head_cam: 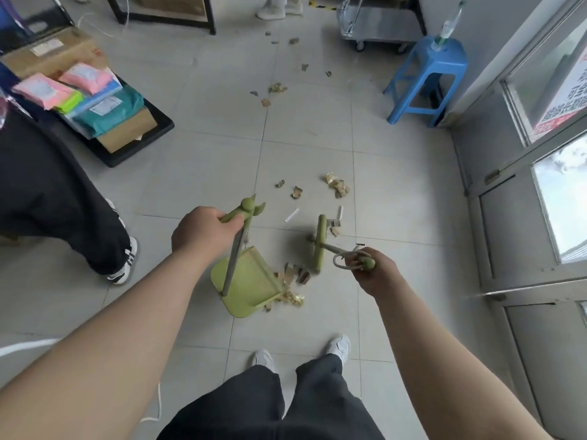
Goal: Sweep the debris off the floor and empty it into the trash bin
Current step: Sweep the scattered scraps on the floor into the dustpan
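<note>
My left grip is clenching the knobbed plastic handle of the green dustpan, its flat scoop resting on grey floor tiles. My right grip is grasping the green broom beside crumpled cardboard debris at the pan's lip

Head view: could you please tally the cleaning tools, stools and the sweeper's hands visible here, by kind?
Dustpan: 1
Broom: 1
Blue stool: 1
Hands: 2, the left hand gripping the Dustpan handle, the right hand gripping the Broom handle
Total: 5
</note>
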A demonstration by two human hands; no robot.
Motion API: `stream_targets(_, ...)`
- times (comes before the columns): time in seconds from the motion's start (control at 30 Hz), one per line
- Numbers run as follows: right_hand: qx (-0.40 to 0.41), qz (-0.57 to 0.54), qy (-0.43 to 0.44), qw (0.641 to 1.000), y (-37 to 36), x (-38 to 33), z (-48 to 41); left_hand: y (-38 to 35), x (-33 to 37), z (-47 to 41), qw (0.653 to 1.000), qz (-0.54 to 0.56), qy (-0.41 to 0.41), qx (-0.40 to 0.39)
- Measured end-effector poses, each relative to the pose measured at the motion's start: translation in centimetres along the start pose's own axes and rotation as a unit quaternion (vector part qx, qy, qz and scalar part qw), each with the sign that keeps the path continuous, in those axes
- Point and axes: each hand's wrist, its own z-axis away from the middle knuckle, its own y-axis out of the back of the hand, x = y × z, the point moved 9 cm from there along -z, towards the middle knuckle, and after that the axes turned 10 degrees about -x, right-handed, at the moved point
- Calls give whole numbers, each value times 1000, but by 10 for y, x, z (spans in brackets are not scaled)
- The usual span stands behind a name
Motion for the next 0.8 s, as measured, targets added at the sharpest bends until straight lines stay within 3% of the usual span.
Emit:
stream_targets(0.4,45,77,-22,996,19,59,51,18,-48,20,1000,-7,18,12)
stream_targets(0.43,51,140,-14,989,19,62,48,20,-53,21,1000,-3,23,12)
stream_targets(0.5,57,331,6,942,5,64,41,23,-65,23,999,0,37,10)
stream_targets(0.53,57,357,16,932,-3,71,37,25,-72,25,999,0,47,10)
stream_targets(0.63,34,377,36,925,-31,86,27,29,-93,33,997,-4,79,20)
stream_targets(0.73,19,283,18,959,-48,92,6,31,-113,40,994,-1,102,26)
stream_targets(0.8,-43,254,16,966,-63,93,5,33,-128,44,993,4,113,31)
